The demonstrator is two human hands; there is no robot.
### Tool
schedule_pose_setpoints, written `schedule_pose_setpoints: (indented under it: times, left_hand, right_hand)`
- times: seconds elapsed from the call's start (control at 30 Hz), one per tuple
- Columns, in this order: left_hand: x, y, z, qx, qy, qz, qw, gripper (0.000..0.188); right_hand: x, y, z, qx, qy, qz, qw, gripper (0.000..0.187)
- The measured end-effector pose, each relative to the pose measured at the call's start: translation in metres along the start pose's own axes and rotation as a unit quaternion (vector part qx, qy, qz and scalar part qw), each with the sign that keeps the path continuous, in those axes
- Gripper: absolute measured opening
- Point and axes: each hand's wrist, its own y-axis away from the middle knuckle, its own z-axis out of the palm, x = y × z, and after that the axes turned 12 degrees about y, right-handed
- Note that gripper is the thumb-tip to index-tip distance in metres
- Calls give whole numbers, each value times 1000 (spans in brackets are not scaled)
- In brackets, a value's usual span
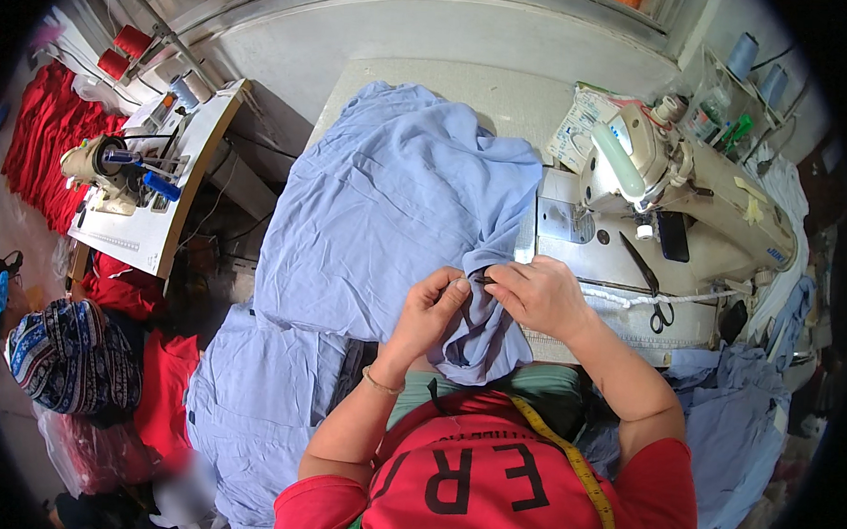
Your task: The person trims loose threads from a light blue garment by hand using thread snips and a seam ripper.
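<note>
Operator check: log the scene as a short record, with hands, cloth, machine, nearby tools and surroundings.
Left hand: pinching the blue cloth
Right hand: closed on the cloth's gathered part; small dark item at its fingertips, too small to identify
Cloth: spread on the table, bunched at the hands
Sewing machine: right of the cloth
Black scissors: beside the machine, handles toward the person
Tape measure: yellow, draped over the person's red shirt
Far left: another person, second sewing machine
</note>
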Motion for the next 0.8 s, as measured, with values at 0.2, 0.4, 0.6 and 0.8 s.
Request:
schedule_pose_setpoints:
  times: [0.2, 0.4, 0.6, 0.8]
  left_hand:
    - [-5, -1, -4, 2, 2, -4, 1000, 17]
    - [-4, -1, -6, 1, 10, -29, 1000, 17]
    - [3, 1, 2, 13, 5, 2, 1000, 17]
    - [11, 5, 17, 54, -263, 170, 948, 8]
  right_hand:
    - [0, -1, 4, 6, 40, -27, 999, 12]
    - [-2, -2, 7, 9, 50, -28, 998, 11]
    - [2, 3, 8, 14, -76, 38, 996, 15]
    - [-15, 20, -13, -89, -481, 323, 810, 24]
